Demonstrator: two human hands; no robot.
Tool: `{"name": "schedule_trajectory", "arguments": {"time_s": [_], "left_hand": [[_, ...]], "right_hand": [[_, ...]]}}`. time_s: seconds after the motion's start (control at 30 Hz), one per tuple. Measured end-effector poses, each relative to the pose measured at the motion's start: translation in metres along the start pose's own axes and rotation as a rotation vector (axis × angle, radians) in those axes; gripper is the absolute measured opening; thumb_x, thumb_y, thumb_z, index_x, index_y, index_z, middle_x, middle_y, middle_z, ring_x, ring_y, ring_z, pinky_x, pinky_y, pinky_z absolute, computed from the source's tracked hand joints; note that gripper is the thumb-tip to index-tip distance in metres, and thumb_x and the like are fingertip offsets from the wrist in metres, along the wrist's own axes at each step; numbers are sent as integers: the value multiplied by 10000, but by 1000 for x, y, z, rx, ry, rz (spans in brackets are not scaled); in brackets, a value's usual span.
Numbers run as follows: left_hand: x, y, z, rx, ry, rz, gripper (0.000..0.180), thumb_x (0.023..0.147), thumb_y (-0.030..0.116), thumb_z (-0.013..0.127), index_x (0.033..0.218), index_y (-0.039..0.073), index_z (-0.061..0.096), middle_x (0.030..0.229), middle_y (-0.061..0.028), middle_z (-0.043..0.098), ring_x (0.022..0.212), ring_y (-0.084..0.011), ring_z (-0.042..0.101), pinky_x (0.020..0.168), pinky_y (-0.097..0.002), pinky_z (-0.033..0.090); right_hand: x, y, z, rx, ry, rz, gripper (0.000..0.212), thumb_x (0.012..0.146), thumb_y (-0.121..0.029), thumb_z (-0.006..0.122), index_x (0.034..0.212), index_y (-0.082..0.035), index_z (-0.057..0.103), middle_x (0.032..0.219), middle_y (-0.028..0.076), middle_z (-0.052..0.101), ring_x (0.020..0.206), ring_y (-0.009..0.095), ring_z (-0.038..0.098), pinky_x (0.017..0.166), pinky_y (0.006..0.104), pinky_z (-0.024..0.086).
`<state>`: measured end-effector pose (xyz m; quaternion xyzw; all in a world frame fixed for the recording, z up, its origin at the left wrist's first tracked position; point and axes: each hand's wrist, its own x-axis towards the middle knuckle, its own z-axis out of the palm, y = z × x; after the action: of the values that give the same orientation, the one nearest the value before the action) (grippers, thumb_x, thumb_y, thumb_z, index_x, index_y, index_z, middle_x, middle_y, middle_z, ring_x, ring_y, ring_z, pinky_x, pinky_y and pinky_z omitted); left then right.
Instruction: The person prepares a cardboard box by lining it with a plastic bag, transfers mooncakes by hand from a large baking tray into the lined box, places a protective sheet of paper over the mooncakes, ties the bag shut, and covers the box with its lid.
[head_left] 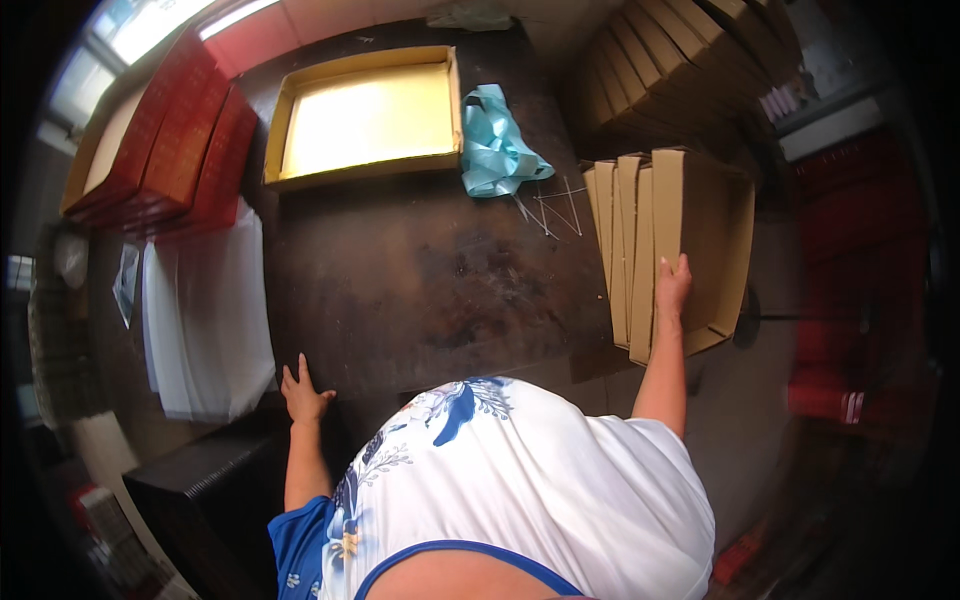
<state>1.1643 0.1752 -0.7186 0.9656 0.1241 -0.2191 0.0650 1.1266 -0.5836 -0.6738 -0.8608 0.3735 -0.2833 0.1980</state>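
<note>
Head view, looking down – one pic only, so all from here.

Progress, judged from how things lie: early. The dark, scuffed wooden counter (pixel 420 280) is bare in the middle. At its far edge sits an open shallow yellow cardboard tray (pixel 365 115), nothing in it as far as I can see. Just right of that lies a bundle of pale blue satin ribbon (pixel 495 145), w/ a few thin wire pieces (pixel 555 210) just beside it. So tray and ribbon are laid out; the flat brown cardboard sheets (pixel 700 240), stacked upright on edge at the counter's right end, don't look drawn from yet. Nothing on the counter looks assembled.

Right hand (pixel 672 285) – arm stretched fwd, palm laid on the top edge of the nearest sheets, fingers loosely together and curled a little over the edge. Touching, maybe a light hold; can't tell if it's a firm grip.

Left hand (pixel 303 392) – flat on the near left edge of the counter, fingers spread, holding nothing. Looks like a brace.

Around it: a stack of white sheets (pixel 205 320) to the left, red flat boxes (pixel 175 140) leaning beyond those at far left, a black ribbed box (pixel 205 490) below the left hand. More folded brown cartons (pixel 680 60) stand in rows far right, well apart from both hands.
</note>
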Motion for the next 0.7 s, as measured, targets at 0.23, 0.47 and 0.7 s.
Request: {"name": "schedule_trajectory", "arguments": {"time_s": [0.23,0.47,0.7], "left_hand": [[-9,-2,2,-42,12,-68,1212,645,251,951,1614,362,230,1665,-173,211,1495,-403,275,1161,-466,405],[-11,0,0,-48,10,-120,1215,640,268,951,1606,406,228,1677,-141,190,1511,-381,257,1157,-454,415],[3,-12,6,-227,31,-173,865,798,407,823,1548,339,400,1654,-122,271,1514,-356,272,1132,-450,430]], "right_hand": [[22,-33,-67,27,297,-75,380,970,-278,703,1173,38,643,1064,218,740,943,362,713,824,426,540],[-42,-237,-92,-99,125,-606,262,1016,-242,653,1051,17,672,944,214,706,819,357,677,748,427,531],[-206,-342,-6,360,-576,-1159,458,729,68,600,1151,-69,715,969,127,744,867,312,708,737,413,513]]}}
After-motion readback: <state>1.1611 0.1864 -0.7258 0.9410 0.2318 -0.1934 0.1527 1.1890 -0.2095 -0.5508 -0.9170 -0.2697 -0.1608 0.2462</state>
